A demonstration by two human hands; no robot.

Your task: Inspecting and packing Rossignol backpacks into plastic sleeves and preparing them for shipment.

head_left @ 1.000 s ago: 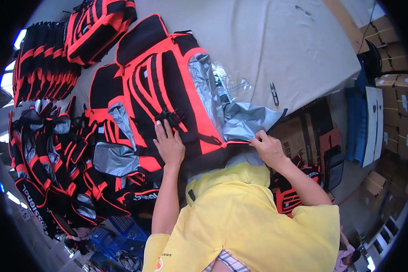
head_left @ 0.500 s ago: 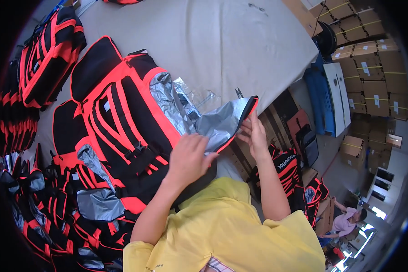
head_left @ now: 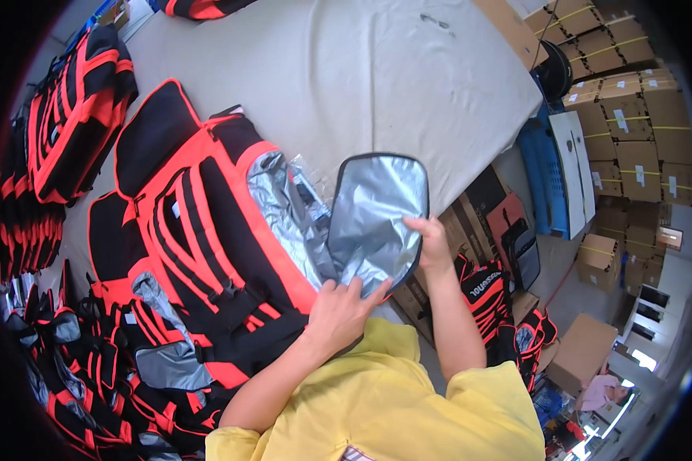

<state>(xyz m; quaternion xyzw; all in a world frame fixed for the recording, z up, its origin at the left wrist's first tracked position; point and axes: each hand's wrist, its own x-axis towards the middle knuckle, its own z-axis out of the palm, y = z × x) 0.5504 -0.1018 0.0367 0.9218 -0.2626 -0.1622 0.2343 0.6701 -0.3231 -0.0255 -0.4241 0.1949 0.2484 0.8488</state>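
Observation:
A black and bright orange-red backpack (head_left: 207, 230) lies on the pale cloth-covered table in front of me, black straps across its face. At its right end a lid flap (head_left: 380, 192) stands folded open, showing silver foil-like lining and a dark edge. My right hand (head_left: 432, 244) grips this flap by its right edge, thumb over the lining. Fingers spread, my left hand (head_left: 340, 313) rests at the flap's lower end, touching the lining near the orange-red border. Beside the opening, clear plastic wrapping (head_left: 309, 188) is partly hidden by the flap.
Similar bags (head_left: 81, 115) are stacked at the left, with a heap of more (head_left: 84, 369) at lower left. Thread snips (head_left: 438, 23) lie on the table (head_left: 346, 84). Strapped cartons (head_left: 627, 115) stand at the right, near blue panels (head_left: 542, 173). A person (head_left: 601, 392) is at far lower right.
The flap has swung up and its lining now faces me. My right hand has taken its edge, thumb on the lining. My left hand has slid right and down along the border.

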